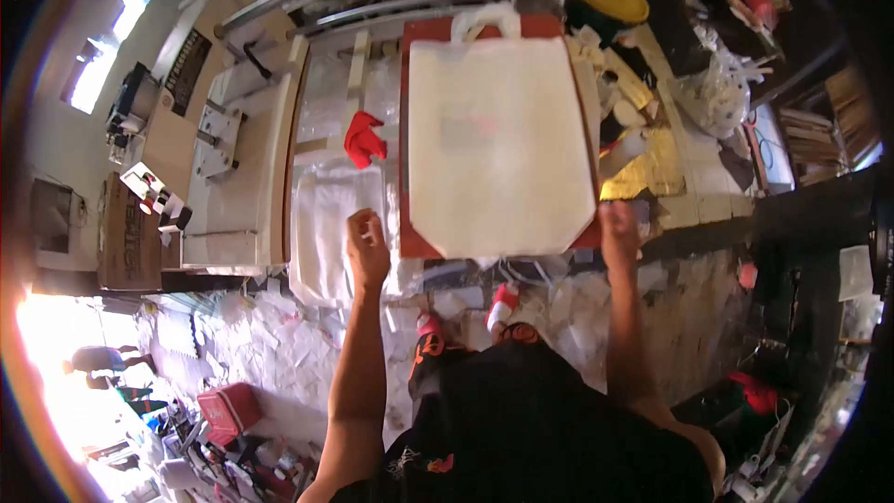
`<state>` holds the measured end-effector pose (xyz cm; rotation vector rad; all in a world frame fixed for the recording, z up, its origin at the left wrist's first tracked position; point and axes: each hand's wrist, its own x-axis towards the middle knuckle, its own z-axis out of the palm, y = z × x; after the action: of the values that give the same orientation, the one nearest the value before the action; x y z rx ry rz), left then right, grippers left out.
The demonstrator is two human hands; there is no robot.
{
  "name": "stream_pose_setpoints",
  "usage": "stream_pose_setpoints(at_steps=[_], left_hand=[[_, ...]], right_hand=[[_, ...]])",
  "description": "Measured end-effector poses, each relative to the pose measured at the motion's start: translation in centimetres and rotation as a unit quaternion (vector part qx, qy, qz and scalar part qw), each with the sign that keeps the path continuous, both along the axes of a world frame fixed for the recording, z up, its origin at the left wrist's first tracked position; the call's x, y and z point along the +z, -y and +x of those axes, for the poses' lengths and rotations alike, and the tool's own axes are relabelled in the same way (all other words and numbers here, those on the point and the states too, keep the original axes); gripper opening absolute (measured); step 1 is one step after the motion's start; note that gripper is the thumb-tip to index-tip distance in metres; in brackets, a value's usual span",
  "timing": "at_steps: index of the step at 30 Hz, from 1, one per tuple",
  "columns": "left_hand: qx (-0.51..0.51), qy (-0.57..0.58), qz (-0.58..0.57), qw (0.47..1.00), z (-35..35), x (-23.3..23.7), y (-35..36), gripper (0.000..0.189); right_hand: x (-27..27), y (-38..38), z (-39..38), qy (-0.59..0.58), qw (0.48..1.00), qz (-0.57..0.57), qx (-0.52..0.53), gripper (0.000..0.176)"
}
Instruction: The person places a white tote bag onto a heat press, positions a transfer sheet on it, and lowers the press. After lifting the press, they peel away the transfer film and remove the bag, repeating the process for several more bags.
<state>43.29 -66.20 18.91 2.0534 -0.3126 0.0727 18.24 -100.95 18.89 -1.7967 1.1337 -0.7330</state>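
So the white tote bag is lying flat on the red board, handles at the far end, pointed bottom toward me. My right hand is at the near right corner of the board; I can't tell if the fingers are gripping or just resting. My left hand is curled narrow over the stack of white bags just left of the board, with nothing clearly in it. My take for squaring it up: nudge from the corners, keep red showing evenly along both sides, and smooth wrinkles outward. The red rag is well apart, at far left.
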Motion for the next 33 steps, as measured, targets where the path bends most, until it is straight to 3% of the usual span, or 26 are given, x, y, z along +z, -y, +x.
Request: stream_pose_setpoints(at_steps=[1,2,4,6,8,9,10,12,14,15,16,17,19,20,22,23,25,27,30,33], left_hand=[[0.019,-0.01,-0.005,1.0,-0.3,-0.8,-2.6,0.021],[0.037,-0.02,-0.011,0.999,-0.3,-1.8,-5.3,0.019],[0.068,-0.054,0.009,0.996,-1.3,-6.3,-11.7,0.021],[0.063,-0.073,0.152,0.984,-3.7,-10.1,-17.8,0.019],[-0.077,-0.039,0.276,0.957,-6.4,-15.7,-25.1,0.017],[-0.115,-0.101,0.269,0.951,-8.5,-17.1,-28.4,0.018],[-0.15,-0.161,0.261,0.94,-10.6,-18.3,-32.0,0.019],[-0.254,-0.197,0.457,0.829,-15.2,-24.7,-43.5,0.02],[-0.326,-0.16,0.489,0.793,-17.8,-21.1,-47.5,0.019],[-0.33,-0.185,0.497,0.781,-18.9,-20.9,-50.8,0.017],[-0.333,-0.208,0.505,0.769,-19.2,-21.0,-53.3,0.015],[-0.337,-0.212,0.508,0.763,-19.1,-20.7,-54.1,0.015],[-0.399,-0.244,0.569,0.676,-18.7,-19.2,-55.5,0.018],[-0.403,-0.246,0.571,0.672,-18.5,-19.6,-56.3,0.018],[-0.241,-0.261,0.478,0.803,-18.3,-21.6,-57.0,0.024],[-0.159,-0.325,0.443,0.821,-16.7,-19.7,-52.6,0.029],[-0.136,-0.345,0.462,0.806,-14.5,-19.9,-48.2,0.028],[-0.138,-0.292,0.331,0.887,-13.2,-19.0,-43.0,0.027],[-0.105,-0.38,0.277,0.876,-12.2,-18.4,-36.9,0.025],[-0.165,-0.387,0.244,0.874,-12.2,-17.5,-31.6,0.021]], right_hand=[[-0.6,-0.6,-2.2,-0.044,0.999,-0.022,-0.017,0.047],[-4.7,-0.5,-5.1,-0.042,0.996,-0.038,-0.064,0.046],[-11.3,-2.7,-9.8,-0.082,0.995,0.016,-0.058,0.042],[-14.3,-7.8,-9.3,-0.135,0.986,0.074,0.063,0.043],[-16.9,-11.7,-5.3,-0.237,0.957,0.005,0.166,0.044],[-19.6,-12.2,-3.3,-0.305,0.919,-0.01,0.251,0.048],[-23.1,-13.1,-1.6,-0.323,0.918,0.109,0.202,0.049],[-27.4,-14.6,2.7,-0.26,0.957,0.019,0.128,0.048],[-33.7,-14.2,4.7,-0.255,0.903,-0.298,0.175,0.049],[-35.0,-14.0,6.1,-0.253,0.871,-0.387,0.169,0.048],[-34.8,-14.1,7.6,-0.27,0.875,-0.374,0.15,0.048],[-34.5,-14.0,8.7,-0.279,0.875,-0.371,0.134,0.047],[-33.8,-14.1,10.2,-0.295,0.877,-0.36,0.117,0.046],[-33.5,-14.1,10.6,-0.297,0.877,-0.361,0.11,0.045],[-32.8,-13.7,10.6,-0.297,0.878,-0.361,0.105,0.044],[-32.5,-13.5,10.5,-0.297,0.877,-0.362,0.105,0.043],[-31.9,-13.0,10.0,-0.295,0.877,-0.365,0.101,0.042],[-31.4,-12.5,9.5,-0.296,0.877,-0.364,0.103,0.04],[-30.7,-11.7,9.2,-0.292,0.879,-0.362,0.102,0.038],[-28.9,-10.8,9.4,-0.278,0.887,-0.357,0.096,0.036]])
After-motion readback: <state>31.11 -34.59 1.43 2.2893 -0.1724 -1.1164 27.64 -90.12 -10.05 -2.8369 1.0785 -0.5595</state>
